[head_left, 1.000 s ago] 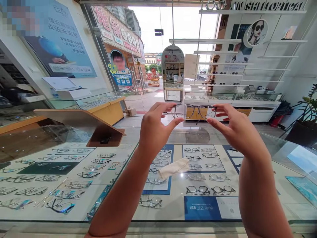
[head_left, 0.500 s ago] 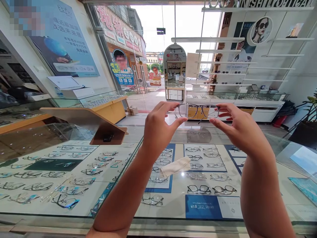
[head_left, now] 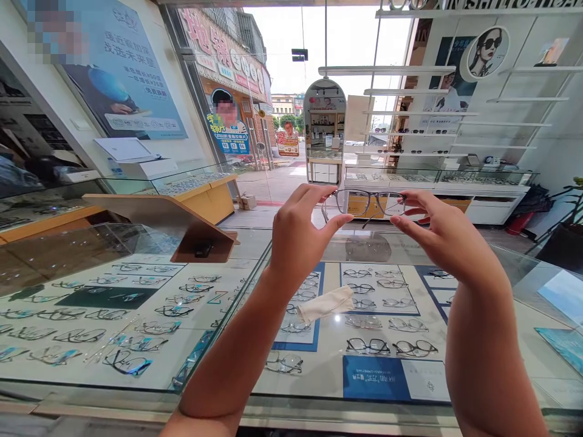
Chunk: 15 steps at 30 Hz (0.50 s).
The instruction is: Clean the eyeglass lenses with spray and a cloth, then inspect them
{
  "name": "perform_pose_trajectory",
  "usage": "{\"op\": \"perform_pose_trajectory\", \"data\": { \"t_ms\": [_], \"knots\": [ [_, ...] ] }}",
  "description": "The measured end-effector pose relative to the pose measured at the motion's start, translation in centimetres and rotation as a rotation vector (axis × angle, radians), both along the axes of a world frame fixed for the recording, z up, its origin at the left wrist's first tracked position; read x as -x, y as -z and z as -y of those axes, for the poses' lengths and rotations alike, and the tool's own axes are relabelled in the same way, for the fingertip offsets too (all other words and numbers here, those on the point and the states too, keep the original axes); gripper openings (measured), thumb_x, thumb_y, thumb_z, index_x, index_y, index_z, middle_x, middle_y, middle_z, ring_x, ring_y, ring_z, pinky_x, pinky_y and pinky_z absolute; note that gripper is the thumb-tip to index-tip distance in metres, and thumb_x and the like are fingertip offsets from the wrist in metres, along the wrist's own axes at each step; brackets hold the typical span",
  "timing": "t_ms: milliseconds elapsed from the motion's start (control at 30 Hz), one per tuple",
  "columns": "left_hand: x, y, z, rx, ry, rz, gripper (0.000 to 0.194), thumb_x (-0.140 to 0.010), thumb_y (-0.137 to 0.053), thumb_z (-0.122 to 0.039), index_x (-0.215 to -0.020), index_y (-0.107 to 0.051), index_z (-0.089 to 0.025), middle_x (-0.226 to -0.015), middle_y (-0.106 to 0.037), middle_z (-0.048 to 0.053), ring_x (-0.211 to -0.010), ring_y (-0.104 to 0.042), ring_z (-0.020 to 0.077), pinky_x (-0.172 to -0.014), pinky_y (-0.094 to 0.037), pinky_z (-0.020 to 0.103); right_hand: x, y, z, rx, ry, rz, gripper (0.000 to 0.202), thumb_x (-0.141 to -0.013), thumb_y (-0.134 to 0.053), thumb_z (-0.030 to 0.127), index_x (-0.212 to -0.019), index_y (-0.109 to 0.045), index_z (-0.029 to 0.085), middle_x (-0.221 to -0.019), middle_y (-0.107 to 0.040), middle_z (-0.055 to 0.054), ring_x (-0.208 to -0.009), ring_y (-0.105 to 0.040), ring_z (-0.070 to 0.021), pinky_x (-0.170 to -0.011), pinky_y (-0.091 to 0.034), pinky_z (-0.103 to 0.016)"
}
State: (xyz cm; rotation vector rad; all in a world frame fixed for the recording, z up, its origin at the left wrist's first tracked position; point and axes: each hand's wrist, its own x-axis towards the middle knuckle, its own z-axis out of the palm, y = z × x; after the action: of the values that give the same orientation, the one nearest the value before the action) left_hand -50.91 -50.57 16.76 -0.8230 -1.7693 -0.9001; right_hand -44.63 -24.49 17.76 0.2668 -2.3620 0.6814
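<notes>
A pair of dark-rimmed eyeglasses is held up in front of me, above the glass display counter. My left hand grips its left side between thumb and fingers. On the other side, my right hand pinches the frame near the right lens. One temple arm hangs down behind the lenses. Below the hands, a cream cleaning cloth lies crumpled on the glass. Under the glass, rows of spectacle frames are laid out.
A brown tilted board stands on the counter at the left. A blue and white card lies near the front edge. Further back are an arched mirror, a white display cabinet and a potted plant.
The view has shifted slightly, so the surroundings sit a little further right. Both hands still hold the eyeglasses, which are turned slightly.
</notes>
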Motion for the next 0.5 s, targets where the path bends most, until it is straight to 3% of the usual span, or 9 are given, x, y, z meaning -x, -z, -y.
{"op": "perform_pose_trajectory", "data": {
  "t_ms": [500],
  "knots": [
    [-0.12,-0.07,-0.08,0.018,-0.016,0.031,0.04,-0.088,-0.091,-0.035,-0.124,-0.075,-0.029,-0.117,-0.078,0.005,-0.1,-0.074,0.0237,-0.08,-0.063,0.039,0.38,0.15,-0.47,0.005,0.001,0.054,0.062,-0.105,-0.063,0.059,-0.154,-0.06,0.021,-0.139,-0.075,-0.018,-0.12,-0.075,-0.0393,-0.101,-0.064,-0.061]
  ]
}}
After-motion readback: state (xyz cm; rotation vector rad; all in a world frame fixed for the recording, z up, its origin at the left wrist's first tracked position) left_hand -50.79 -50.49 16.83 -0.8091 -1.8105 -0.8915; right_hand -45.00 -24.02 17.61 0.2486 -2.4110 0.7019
